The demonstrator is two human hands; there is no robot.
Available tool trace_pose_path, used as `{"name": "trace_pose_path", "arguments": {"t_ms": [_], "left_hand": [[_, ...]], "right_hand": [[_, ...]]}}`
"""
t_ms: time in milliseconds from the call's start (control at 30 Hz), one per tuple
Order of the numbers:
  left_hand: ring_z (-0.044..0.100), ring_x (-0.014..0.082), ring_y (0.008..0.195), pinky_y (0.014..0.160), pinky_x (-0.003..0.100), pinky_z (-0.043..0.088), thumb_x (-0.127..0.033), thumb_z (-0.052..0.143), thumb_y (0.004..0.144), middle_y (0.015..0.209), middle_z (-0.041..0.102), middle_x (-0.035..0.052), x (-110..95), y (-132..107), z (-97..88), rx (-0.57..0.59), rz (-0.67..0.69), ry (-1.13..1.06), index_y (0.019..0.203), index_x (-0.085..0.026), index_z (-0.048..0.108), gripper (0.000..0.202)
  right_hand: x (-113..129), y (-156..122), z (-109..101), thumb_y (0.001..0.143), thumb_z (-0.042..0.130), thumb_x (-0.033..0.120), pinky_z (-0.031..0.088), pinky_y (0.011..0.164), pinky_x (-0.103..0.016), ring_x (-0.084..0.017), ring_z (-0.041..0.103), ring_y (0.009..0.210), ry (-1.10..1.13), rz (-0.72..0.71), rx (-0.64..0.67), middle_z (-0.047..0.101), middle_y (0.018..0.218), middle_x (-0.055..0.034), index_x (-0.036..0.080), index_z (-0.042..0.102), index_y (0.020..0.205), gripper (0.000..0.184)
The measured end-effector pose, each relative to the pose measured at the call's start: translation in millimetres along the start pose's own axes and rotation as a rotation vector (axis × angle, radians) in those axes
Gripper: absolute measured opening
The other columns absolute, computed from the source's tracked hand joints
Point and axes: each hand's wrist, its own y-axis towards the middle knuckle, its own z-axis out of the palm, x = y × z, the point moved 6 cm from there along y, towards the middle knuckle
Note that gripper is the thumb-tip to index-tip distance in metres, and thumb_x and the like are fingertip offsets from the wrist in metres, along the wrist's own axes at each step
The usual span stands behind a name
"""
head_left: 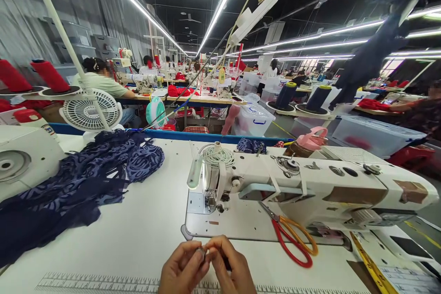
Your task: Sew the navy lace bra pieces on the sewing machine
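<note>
Close together at the front edge, both hands have their fingers closed. My left hand (182, 267) pinches a small shiny metal piece (201, 251), round in part; its exact kind is too small to tell. My right hand (231, 266) meets it with thumb and forefinger pressed together at its edge; what sits between those fingertips is hidden. Just beyond stands a white sewing machine (255, 172), its needle area ahead of my hands. Scissors (292, 236) with one red and one orange handle lie on its bed, right of my hands.
Navy patterned fabric (86, 174) is heaped on the left of the white table. A printed ruler scale (103, 282) runs along the front, and a yellow tape measure (372, 262) lies at right. Behind are a white fan (91, 110), thread cones (51, 76) and people at other machines.
</note>
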Motion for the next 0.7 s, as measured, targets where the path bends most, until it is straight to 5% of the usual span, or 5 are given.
{"name": "trace_pose_path", "arguments": {"t_ms": [333, 700], "left_hand": [[0.073, 0.0329, 0.103, 0.100, 0.042, 0.055, -0.026, 0.096, 0.058, 0.094, 0.078, 0.0122, 5, 5, -6.6, -0.006, -0.103, -0.140, 0.089, -0.015, 0.073, 0.040], [0.076, 0.0276, 0.089, 0.085, 0.034, 0.062, -0.038, 0.098, 0.054, 0.091, 0.077, 0.0126, 2, 4, -7.8, 0.008, -0.071, -0.070, 0.089, -0.013, 0.072, 0.050]], "right_hand": [[19, -5, -5, 0.097, 0.049, 0.021, 0.036, 0.050, -0.022, -0.011, 0.049, 0.053, -0.397, -0.364, -0.025, 0.051, 0.066, 0.0045, 0.024, 0.054, 0.081, 0.016], [12, -1, -18, 0.098, 0.048, 0.033, 0.032, 0.051, -0.024, -0.012, 0.040, 0.053, -0.271, -0.078, -0.028, 0.043, 0.062, 0.0054, 0.023, 0.053, 0.073, 0.028]]}}
